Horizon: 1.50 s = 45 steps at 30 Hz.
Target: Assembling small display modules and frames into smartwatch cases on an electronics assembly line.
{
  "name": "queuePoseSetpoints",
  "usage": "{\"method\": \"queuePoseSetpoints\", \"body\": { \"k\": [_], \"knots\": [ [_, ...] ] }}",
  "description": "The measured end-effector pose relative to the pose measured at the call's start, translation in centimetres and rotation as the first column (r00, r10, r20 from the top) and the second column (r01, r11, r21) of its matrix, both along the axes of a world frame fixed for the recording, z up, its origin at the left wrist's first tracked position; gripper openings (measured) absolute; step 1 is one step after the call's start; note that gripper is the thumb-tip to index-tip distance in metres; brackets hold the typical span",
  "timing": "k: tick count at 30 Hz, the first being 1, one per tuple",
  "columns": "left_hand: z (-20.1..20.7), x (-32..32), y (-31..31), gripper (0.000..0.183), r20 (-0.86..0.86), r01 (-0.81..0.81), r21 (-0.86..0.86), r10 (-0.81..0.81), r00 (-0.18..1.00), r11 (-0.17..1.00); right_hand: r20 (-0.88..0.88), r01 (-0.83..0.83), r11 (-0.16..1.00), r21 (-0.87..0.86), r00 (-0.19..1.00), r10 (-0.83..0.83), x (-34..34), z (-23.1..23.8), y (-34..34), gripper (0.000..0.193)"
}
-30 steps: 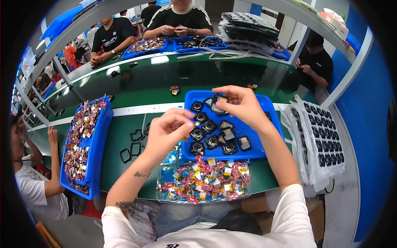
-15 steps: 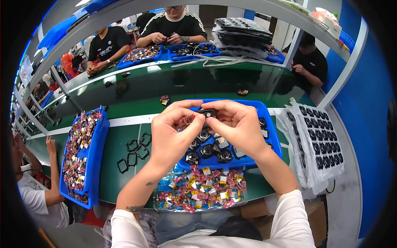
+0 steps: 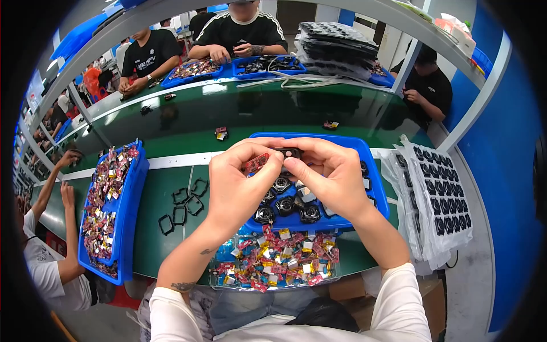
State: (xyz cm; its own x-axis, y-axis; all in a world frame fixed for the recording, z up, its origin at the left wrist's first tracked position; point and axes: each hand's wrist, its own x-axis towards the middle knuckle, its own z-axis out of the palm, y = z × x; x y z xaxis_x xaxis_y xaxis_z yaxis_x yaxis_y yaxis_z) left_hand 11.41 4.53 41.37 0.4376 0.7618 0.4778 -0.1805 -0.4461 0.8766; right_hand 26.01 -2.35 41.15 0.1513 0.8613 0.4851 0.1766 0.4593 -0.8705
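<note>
Both of my hands are raised over a blue tray [image 3: 379, 212] and pinched close together. Between the fingertips is a small black plastic housing [image 3: 292, 153] with a round light spot on it. My right hand [image 3: 336, 178] grips this housing with thumb and forefinger. A small red circuit board [image 3: 258, 163] sits in the curl of my left hand [image 3: 236, 181], whose thumb tip meets the housing's left end. Whether board and housing are joined is hidden by the fingers. Black camera-like housings [image 3: 309, 214] lie in the tray below.
A clear tray of red boards and silver-yellow battery cells [image 3: 285, 259] stands nearest me. Several black frames [image 3: 179, 215] and a full blue bin [image 3: 126, 251] are left. Foam trays of black parts [image 3: 444, 191] stand right. Co-workers sit around the green belt [image 3: 268, 111].
My hands stay nearly in place, with the red board tilted a little more. Pieces on the belt sit slightly further left. At the left, a co-worker's arm now reaches toward the belt.
</note>
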Motion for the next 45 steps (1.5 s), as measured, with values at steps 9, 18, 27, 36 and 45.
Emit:
{"method": "queuePoseSetpoints", "body": {
  "k": [9,18,27,36,45],
  "knots": [
    [-0.1,0.3,-0.3,0.011,0.035,0.044,0.006,-0.045,0.998,0.999,0.01,0.117,0.985,0.123,0.993,-0.12,0.1,0.0,0.1,0.017],
    [0.1,-0.1,0.2,0.01,0.07,0.045,0.098,-0.052,0.996,0.994,-0.067,0.154,0.984,0.089,0.987,-0.148,1.3,0.8,0.1,0.015],
    [0.3,-0.3,-0.3,0.01,-0.11,0.072,0.017,-0.069,0.992,0.997,-0.183,0.081,0.997,0.02,0.98,-0.076,1.5,0.5,0.5,0.012],
    [0.4,0.0,-0.1,0.014,0.05,0.199,-0.239,-0.193,0.98,0.95,-0.051,0.115,0.991,0.065,0.992,-0.111,1.0,0.5,0.3,0.011],
    [-0.1,0.3,0.4,0.016,0.093,0.135,-0.225,-0.116,0.989,0.965,-0.144,0.051,0.987,0.149,0.989,-0.029,0.7,0.3,0.3,0.015]
  ]
}}
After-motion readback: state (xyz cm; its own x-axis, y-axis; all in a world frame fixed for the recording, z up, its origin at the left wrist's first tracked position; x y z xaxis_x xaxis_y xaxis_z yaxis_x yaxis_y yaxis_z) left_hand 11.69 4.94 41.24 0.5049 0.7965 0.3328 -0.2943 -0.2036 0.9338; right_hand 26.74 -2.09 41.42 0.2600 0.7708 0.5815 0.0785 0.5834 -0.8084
